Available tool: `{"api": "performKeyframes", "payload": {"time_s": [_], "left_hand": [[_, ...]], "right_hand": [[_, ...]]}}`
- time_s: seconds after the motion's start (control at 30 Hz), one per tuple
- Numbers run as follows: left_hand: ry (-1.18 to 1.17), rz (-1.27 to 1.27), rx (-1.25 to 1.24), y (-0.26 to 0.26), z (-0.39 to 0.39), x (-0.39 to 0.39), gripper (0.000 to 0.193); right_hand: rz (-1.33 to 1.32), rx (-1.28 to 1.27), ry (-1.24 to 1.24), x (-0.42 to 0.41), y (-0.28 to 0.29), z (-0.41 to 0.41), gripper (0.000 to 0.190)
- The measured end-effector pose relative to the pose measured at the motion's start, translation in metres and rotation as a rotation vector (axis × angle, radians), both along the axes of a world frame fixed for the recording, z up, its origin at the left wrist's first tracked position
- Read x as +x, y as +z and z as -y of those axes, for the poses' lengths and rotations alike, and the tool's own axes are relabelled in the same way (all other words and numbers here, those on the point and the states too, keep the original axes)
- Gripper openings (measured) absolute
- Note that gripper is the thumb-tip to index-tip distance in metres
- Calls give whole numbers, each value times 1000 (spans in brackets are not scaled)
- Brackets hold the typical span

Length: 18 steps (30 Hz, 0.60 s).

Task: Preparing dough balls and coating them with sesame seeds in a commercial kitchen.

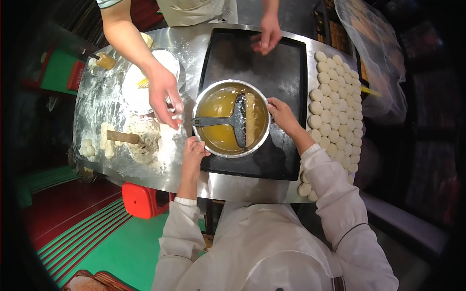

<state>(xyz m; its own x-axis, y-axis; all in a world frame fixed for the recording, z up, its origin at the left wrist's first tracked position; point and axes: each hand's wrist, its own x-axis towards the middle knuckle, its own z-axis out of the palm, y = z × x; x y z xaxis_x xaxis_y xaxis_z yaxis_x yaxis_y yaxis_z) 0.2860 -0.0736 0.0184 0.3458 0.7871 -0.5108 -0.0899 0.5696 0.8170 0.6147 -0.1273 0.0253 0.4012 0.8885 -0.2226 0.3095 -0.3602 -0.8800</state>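
Between my hands is a round metal bowl (269,128) of yellow, oil-like liquid (217,106). My left hand (195,148) grips its rim at the lower left. On the right side, my right hand (284,113) has hold of the rim. A wide brush with a dark plastic handle (214,121) lies in the bowl, its pale bristles (250,120) in the liquid and its handle end resting over the left rim. The bowl is over a black baking tray (251,71); whether it touches the tray I cannot tell.
Across the steel table (247,187), a co-worker's hands (165,92) reach over a white basin (131,87) and the tray. Rows of round dough pieces (335,109) line the right side. Floured dough (143,145), a wooden rolling pin (122,137) and a red stool (140,200) are left.
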Motion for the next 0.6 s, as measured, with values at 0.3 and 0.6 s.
{"api": "performKeyframes", "payload": {"time_s": [0.3,0.6], "left_hand": [[-143,-41,39,18,3,6,16],[-248,39,42,18,39,29,15]], "right_hand": [[-315,-40,-108,-4,8,24,12],[-313,-34,-209,17,40,94,12]]}}
